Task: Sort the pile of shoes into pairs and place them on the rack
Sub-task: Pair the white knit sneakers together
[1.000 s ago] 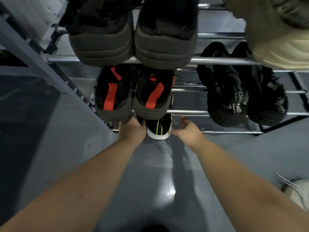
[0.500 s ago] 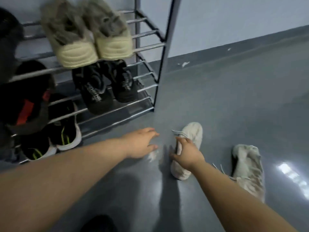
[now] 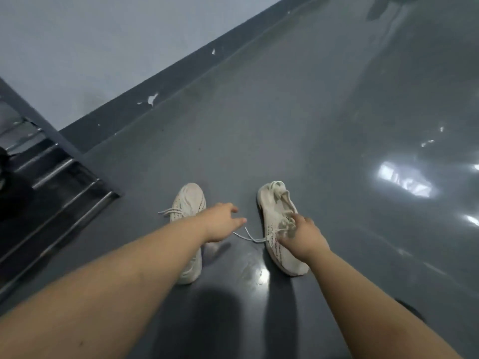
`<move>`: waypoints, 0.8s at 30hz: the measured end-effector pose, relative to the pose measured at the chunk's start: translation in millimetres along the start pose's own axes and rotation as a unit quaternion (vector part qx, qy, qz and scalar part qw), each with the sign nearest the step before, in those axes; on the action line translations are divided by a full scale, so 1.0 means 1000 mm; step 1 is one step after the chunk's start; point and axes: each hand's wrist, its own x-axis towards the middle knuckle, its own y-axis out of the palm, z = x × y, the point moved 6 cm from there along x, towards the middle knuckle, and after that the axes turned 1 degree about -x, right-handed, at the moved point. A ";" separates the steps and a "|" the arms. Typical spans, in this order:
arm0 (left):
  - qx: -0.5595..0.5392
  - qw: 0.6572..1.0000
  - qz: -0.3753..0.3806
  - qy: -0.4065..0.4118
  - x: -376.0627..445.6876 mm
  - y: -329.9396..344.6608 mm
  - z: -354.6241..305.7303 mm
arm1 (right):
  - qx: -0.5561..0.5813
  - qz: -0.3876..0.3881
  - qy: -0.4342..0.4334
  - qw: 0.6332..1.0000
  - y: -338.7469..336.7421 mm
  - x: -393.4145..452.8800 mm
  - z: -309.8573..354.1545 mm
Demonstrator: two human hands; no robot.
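Two white knit sneakers lie side by side on the grey floor. The left sneaker (image 3: pixel 187 203) is partly hidden under my left forearm. My left hand (image 3: pixel 220 224) hovers over it with its fingers stretched toward the gap between the shoes, holding nothing. The right sneaker (image 3: pixel 277 216) lies with loose laces trailing to the left. My right hand (image 3: pixel 302 237) sits on its middle, fingers curled into the lace area and gripping it. The shoe rack (image 3: pixel 64 182) shows only as its lower right corner at the left edge.
Part of a black shoe (image 3: pixel 5 164) on the rack peeks in at the far left. A pale wall with a dark baseboard (image 3: pixel 155 81) runs diagonally behind. The glossy grey floor (image 3: pixel 337 112) stretches to the right with light reflections.
The view swung right, away from the rack, to the white sneakers. My right hand moved from the left sneaker to the right one. My left hand reached over the left sneaker.
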 end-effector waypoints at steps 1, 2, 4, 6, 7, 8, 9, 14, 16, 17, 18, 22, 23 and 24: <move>-0.074 0.997 0.002 -0.019 0.010 0.022 0.003 | 0.020 -0.001 0.019 1.000 0.001 0.006 -0.012; -0.152 0.987 -0.002 -0.042 0.018 0.045 0.009 | 0.042 0.002 0.037 0.998 0.003 0.010 -0.023; -0.299 0.950 -0.004 -0.093 0.029 0.088 0.019 | 0.084 0.011 0.072 0.994 0.010 0.018 -0.042; -0.416 0.897 0.019 -0.147 0.031 0.131 0.023 | 0.137 0.021 0.112 0.984 0.020 0.023 -0.059; -0.453 0.875 0.032 -0.166 0.031 0.149 0.021 | 0.168 0.025 0.130 0.977 0.026 0.024 -0.066; -0.470 0.864 0.041 -0.178 0.032 0.163 0.019 | 0.200 0.026 0.145 0.969 0.031 0.026 -0.072; -0.473 0.860 0.046 -0.186 0.035 0.176 0.017 | 0.226 0.022 0.158 0.961 0.034 0.028 -0.076; -0.473 0.858 0.026 -0.198 0.051 0.198 0.014 | 0.233 0.032 0.187 0.954 0.046 0.035 -0.081; -0.506 0.838 0.013 -0.204 0.055 0.196 0.019 | 0.284 0.057 0.206 0.935 0.059 0.034 -0.079; -0.526 0.824 0.004 -0.209 0.055 0.192 0.024 | 0.328 0.078 0.222 0.915 0.067 0.031 -0.076; -0.545 0.811 -0.004 -0.213 0.055 0.187 0.029 | 0.374 0.099 0.236 0.891 0.075 0.028 -0.071; -0.597 0.778 -0.032 -0.195 0.048 0.157 0.046 | 0.494 0.141 0.251 0.820 0.096 0.021 -0.049; -0.602 0.776 -0.040 -0.184 0.048 0.149 0.048 | 0.512 0.146 0.250 0.809 0.097 0.020 -0.041; -0.601 0.779 -0.049 -0.173 0.047 0.142 0.050 | 0.526 0.146 0.250 0.800 0.096 0.018 -0.034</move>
